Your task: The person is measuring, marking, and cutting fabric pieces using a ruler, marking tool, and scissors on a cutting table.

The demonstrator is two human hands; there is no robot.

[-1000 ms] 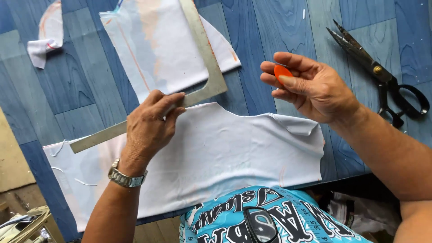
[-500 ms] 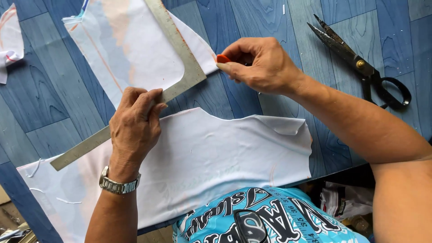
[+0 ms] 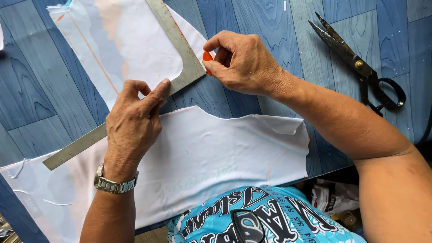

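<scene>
My left hand (image 3: pixel 135 119) presses flat on a metal L-shaped square ruler (image 3: pixel 180 49) that lies over a white fabric piece (image 3: pixel 130 45) on the blue wood-grain table (image 3: pixel 40 90). My right hand (image 3: pixel 243 60) pinches a small orange tailor's chalk (image 3: pixel 207 57) against the ruler's outer corner, at the fabric's edge. A larger white cut fabric piece (image 3: pixel 225 153) lies nearer to me, partly under my left wrist, which wears a metal watch (image 3: pixel 114 184).
Large black-handled scissors (image 3: pixel 360 67) lie at the table's right, blades pointing away from me. The table's near edge runs under the big fabric piece. Below it I see my turquoise printed shirt (image 3: pixel 270 220) and clutter on the floor.
My right hand has come in from the right with the chalk and set it at the ruler's corner. The view has shifted slightly; my left hand stays on the ruler.
</scene>
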